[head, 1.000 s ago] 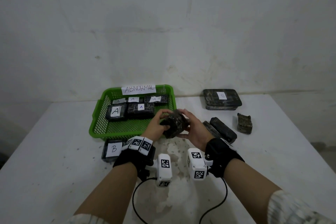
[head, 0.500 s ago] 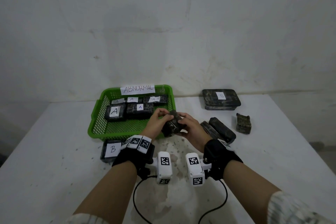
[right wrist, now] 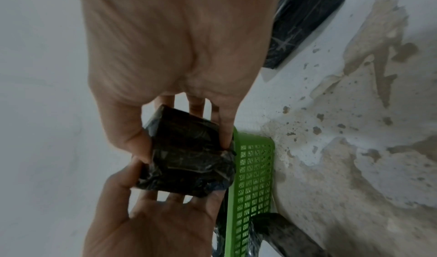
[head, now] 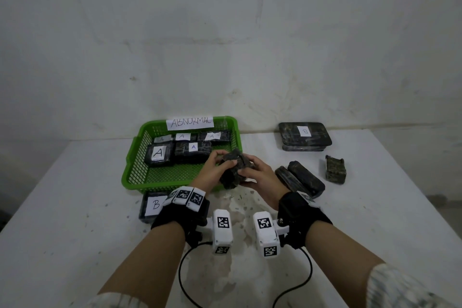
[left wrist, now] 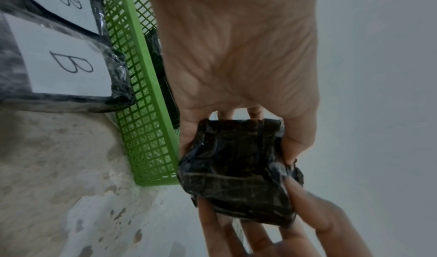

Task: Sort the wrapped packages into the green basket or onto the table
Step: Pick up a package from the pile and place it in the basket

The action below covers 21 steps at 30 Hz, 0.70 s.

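Right now both hands hold one dark wrapped package (head: 233, 167) up off the table (head: 75, 207), just at the near right corner of the green basket (head: 135, 157). The left hand (head: 212, 170) grips it from the left, thumb and fingers curled round its sides, as the left wrist view shows. The right hand (head: 260, 175) clasps it from the right, thumb on one face and fingers wrapped behind. The package is lumpy and covered in shiny film; no label shows on it in any view.

Inside the basket, which bears a sign reading ABNORMAL (head: 190, 122), lie several dark packages with white A labels (head: 158, 153), gathered toward its far half. A package marked B (head: 153, 205) lies on the table against the basket's near wall, and the left wrist view shows a second B package beside it. On the right side of the table sit a large flat B package (head: 303, 136), two long dark packages (head: 300, 178) side by side, and a small blocky package (head: 335, 169) standing apart.
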Motion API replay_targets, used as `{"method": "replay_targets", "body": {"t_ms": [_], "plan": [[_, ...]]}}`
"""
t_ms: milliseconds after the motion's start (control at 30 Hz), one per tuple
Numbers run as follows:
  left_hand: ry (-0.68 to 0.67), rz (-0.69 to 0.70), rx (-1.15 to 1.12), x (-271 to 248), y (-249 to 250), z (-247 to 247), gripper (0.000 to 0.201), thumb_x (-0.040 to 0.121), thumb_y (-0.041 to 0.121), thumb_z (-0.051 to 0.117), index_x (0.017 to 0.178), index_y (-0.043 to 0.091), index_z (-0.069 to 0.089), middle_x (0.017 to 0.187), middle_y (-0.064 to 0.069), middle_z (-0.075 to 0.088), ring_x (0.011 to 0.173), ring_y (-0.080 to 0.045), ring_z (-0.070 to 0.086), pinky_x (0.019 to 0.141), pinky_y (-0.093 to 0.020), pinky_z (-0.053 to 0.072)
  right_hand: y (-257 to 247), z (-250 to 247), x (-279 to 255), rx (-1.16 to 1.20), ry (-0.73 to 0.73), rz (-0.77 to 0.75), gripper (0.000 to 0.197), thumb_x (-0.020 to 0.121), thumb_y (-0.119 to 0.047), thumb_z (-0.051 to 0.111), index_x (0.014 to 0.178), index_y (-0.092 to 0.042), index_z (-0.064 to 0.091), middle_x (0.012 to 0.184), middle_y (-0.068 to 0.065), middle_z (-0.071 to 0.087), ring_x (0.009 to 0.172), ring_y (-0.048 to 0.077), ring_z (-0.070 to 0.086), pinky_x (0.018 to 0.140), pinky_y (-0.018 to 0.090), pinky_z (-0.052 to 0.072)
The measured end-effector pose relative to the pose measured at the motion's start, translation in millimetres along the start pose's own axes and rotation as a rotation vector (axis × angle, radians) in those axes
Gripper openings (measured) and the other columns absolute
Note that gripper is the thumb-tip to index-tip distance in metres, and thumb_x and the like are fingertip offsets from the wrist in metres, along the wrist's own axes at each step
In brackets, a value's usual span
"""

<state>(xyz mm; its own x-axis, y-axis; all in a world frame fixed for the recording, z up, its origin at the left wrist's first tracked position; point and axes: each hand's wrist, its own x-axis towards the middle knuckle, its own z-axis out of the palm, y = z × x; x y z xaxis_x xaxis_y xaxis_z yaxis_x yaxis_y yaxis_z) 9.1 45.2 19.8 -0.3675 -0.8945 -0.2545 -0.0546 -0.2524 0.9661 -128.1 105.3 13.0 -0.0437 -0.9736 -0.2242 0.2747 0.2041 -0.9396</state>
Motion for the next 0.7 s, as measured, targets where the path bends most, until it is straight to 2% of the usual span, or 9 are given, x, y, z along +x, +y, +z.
{"method": "replay_targets", "body": {"t_ms": [133,200,300,400,433,500,533,633,700], "plan": [[-0.028,-0.071,-0.044,-7,2,1,0.033,0.095,0.029,0.049,0.125,0.014,0.047,0.117,-0.011,0.054,0.099,-0.022,0.057,0.077,-0.040,0.055,0,-1,5,0.000,0.146,-0.006,0.023,0.098,-0.019,0.051,0.120,-0.017,0.045,0.113,0.012,0.057,0.092,0.025,0.060,0.071,0.033,0.054],[-0.043,-0.064,0.000,-9,5,0,0.035,0.097,0.033,0.044,0.127,0.017,0.049,0.120,-0.009,0.053,0.101,-0.025,0.056,0.075,-0.040,0.055,0,-4,9,-0.005,0.269,-0.018,0.020,0.100,-0.034,0.044,0.110,-0.019,0.037,0.106,0.009,0.056,0.089,0.029,0.060,0.062,0.035,0.053],[-0.102,-0.035,0.072,-13,7,-1,0.028,0.095,0.031,0.048,0.122,0.024,0.055,0.108,-0.003,0.061,0.081,-0.021,0.063,0.060,-0.030,0.055,0,-15,16,0.021,0.398,0.038,0.023,0.102,-0.040,0.036,0.108,-0.018,0.036,0.105,0.007,0.054,0.090,0.025,0.058,0.062,0.036,0.052],[-0.130,-0.021,0.103,-13,7,0,0.028,0.093,0.027,0.053,0.121,0.026,0.056,0.105,-0.003,0.064,0.082,-0.016,0.065,0.065,-0.030,0.056,-1,-23,19,0.153,0.315,0.286,0.034,0.102,-0.038,0.039,0.115,-0.010,0.050,0.093,0.013,0.058,0.061,0.019,0.060,0.044,0.025,0.046],[-0.132,-0.003,0.118,-12,7,1,0.032,0.093,0.026,0.053,0.125,0.023,0.054,0.108,-0.005,0.063,0.085,-0.014,0.064,0.066,-0.026,0.057,-4,-24,18,0.208,0.281,0.369,0.036,0.100,-0.038,0.042,0.112,-0.006,0.055,0.085,0.015,0.058,0.049,0.019,0.060,0.039,0.023,0.045],[-0.124,0.034,0.169,-9,7,2,0.038,0.093,0.026,0.053,0.130,0.017,0.051,0.111,-0.006,0.060,0.089,-0.010,0.061,0.065,-0.016,0.055,-7,-25,15,0.263,0.241,0.445,0.037,0.099,-0.036,0.047,0.097,-0.002,0.059,0.077,0.016,0.058,0.039,0.020,0.059,0.036,0.022,0.047],[-0.112,0.037,0.189,-9,8,3,0.038,0.093,0.028,0.053,0.129,0.016,0.051,0.111,-0.004,0.059,0.092,-0.010,0.060,0.069,-0.018,0.055,-9,-25,13,0.247,0.224,0.443,0.035,0.099,-0.034,0.047,0.092,-0.002,0.060,0.077,0.016,0.058,0.038,0.020,0.059,0.036,0.021,0.047],[-0.118,-0.033,0.191,-6,8,4,0.034,0.092,0.043,0.046,0.117,0.020,0.053,0.110,0.001,0.059,0.109,-0.022,0.056,0.093,-0.044,0.050,-9,-23,8,0.092,0.162,0.416,0.031,0.103,-0.026,0.041,0.098,-0.002,0.060,0.081,0.015,0.058,0.048,0.022,0.060,0.039,0.021,0.049],[-0.138,-0.129,0.068,-4,7,6,0.039,0.094,0.046,0.043,0.119,0.017,0.050,0.118,-0.007,0.057,0.113,-0.031,0.055,0.093,-0.052,0.049,-6,-20,7,-0.017,0.144,0.400,0.031,0.104,-0.023,0.038,0.103,-0.001,0.060,0.085,0.014,0.057,0.064,0.025,0.058,0.045,0.023,0.052]]}}
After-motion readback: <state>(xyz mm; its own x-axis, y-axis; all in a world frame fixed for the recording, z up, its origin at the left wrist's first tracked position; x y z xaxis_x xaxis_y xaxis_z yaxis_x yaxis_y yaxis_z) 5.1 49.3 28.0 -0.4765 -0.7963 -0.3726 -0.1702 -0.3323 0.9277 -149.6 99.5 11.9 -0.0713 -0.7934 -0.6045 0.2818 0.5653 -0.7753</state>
